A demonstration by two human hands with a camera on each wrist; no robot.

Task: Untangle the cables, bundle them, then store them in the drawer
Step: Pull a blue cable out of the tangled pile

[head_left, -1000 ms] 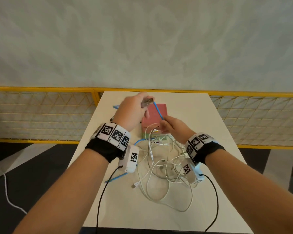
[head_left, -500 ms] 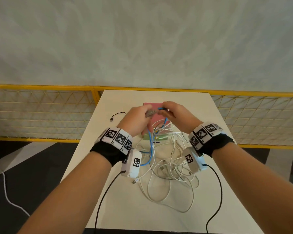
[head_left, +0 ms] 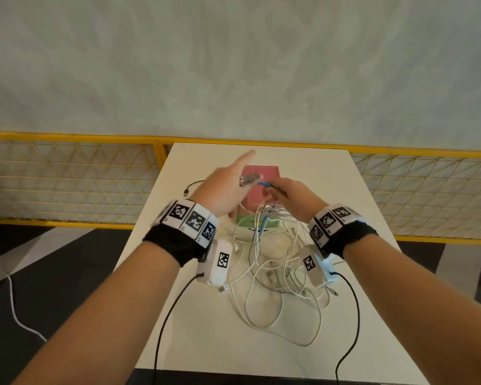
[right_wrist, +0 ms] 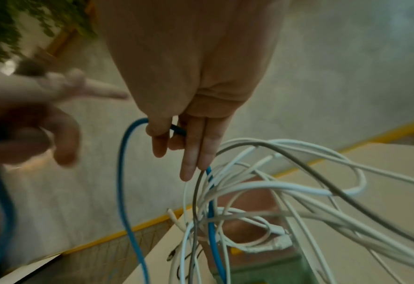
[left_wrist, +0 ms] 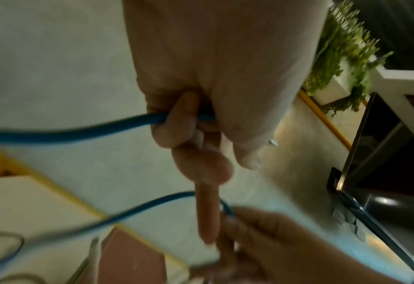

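A blue cable (head_left: 265, 184) runs between both hands above the table. My left hand (head_left: 242, 182) grips its grey plug end, fingers curled round the blue cable (left_wrist: 79, 130), index finger sticking straight out. My right hand (head_left: 272, 190) pinches the cable between thumb and fingers (right_wrist: 162, 132); from there the blue cable (right_wrist: 125, 173) loops down into the tangle. The tangle of white cables (head_left: 275, 273) with a grey one (right_wrist: 322, 173) lies below the hands. The pink and green drawer box (head_left: 264, 173) stands behind them, partly hidden.
A thin black cable (head_left: 190, 187) lies alone on the white table (head_left: 206, 343) at the far left. A yellow mesh railing (head_left: 67, 176) borders the far edge. The wrist cameras' black leads (head_left: 164, 323) hang off the near edge.
The hands have come together over the drawer box and risen a little. My left index finger now points out straight. A short blue loop stands between the hands.
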